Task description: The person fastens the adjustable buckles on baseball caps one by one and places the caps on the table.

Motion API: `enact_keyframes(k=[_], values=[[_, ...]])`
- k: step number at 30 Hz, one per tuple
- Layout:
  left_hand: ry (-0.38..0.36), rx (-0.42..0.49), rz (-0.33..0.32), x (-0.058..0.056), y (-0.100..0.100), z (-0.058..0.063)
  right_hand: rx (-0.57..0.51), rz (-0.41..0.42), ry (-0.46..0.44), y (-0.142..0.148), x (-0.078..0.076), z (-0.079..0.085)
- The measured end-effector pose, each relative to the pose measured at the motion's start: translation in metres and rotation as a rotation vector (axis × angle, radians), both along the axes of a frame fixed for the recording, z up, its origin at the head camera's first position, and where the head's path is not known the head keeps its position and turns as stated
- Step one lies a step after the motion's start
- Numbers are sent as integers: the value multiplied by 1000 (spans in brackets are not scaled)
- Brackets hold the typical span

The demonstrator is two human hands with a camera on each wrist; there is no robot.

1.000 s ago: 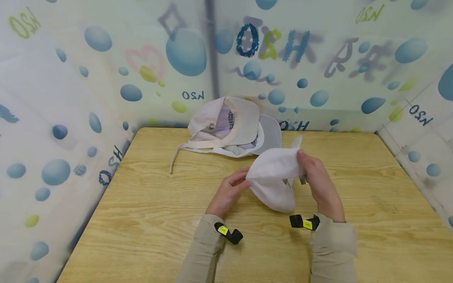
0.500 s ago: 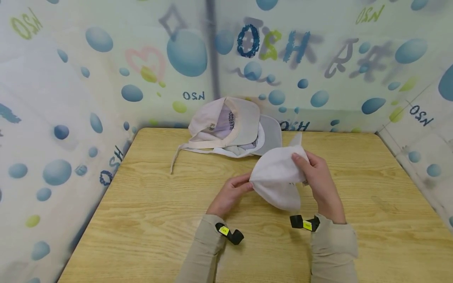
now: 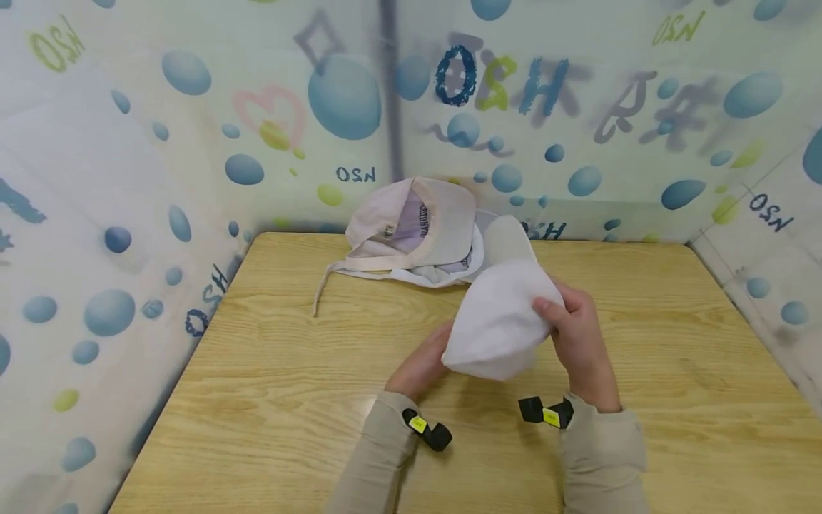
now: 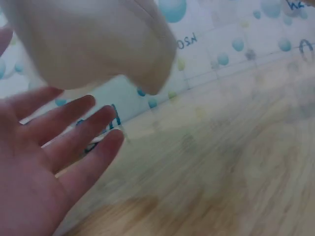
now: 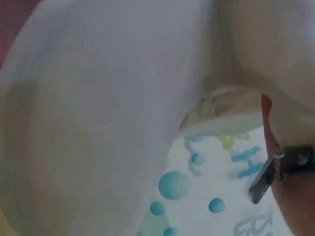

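Observation:
A white baseball cap (image 3: 497, 314) is raised over the table, its brim pointing to the back. My right hand (image 3: 581, 335) grips the cap's right edge, thumb on the outer cloth. In the right wrist view the cap's crown fills much of the picture, and a metal strap buckle (image 5: 283, 169) hangs near a finger. My left hand (image 3: 417, 368) is at the cap's left side, partly hidden behind it. The left wrist view shows that left hand with straight, spread fingers (image 4: 83, 152) just below the cap's cloth (image 4: 98, 44).
At the back of the wooden table (image 3: 289, 385) lies a pale pink cap (image 3: 379, 221), nested on a white cap (image 3: 437, 277). A loose strap (image 3: 319, 289) trails to the left. Patterned walls (image 3: 347, 93) enclose the table.
The cap has turned so its brim shows more and overlaps the caps behind. My left fingers, earlier pinching its left edge, have let go and slid behind it. The right hand keeps its grip.

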State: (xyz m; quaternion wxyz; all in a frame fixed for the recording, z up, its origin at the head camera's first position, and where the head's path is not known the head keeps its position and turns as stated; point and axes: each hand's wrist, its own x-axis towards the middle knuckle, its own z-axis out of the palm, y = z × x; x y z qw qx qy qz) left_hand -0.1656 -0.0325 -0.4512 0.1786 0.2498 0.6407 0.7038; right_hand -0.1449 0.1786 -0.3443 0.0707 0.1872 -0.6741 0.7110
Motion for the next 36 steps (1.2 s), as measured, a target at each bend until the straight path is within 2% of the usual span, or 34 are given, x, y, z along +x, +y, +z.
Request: enact_keyframes(k=[3, 7, 9, 13, 16, 21, 25, 31, 36], values=[[-29, -17, -20, 3, 1, 3, -74, 73, 74, -7, 1, 0], [-284, 245, -137, 3, 3, 1, -144, 132, 153, -13, 0, -2], [-282, 303, -156, 2, 4, -2, -188, 158, 174, -14, -1, -4], [-267, 406, -134, -2, 4, -9, -278, 196, 179, -10, -6, -12], [-290, 481, -62, -6, 5, -13, -299, 173, 131, -5, -10, -20], [-275, 609, 94, -12, 4, -14, -301, 40, -11, 1, -21, -35], [-263, 669, 207, -14, 2, -12, -335, -32, -71, 3, -29, -45], [-257, 717, 291, -15, -2, -10, -307, -13, -147, 5, -37, -58], [-239, 705, 368, -18, -6, -11, -255, -59, -263, 5, -43, -68]])
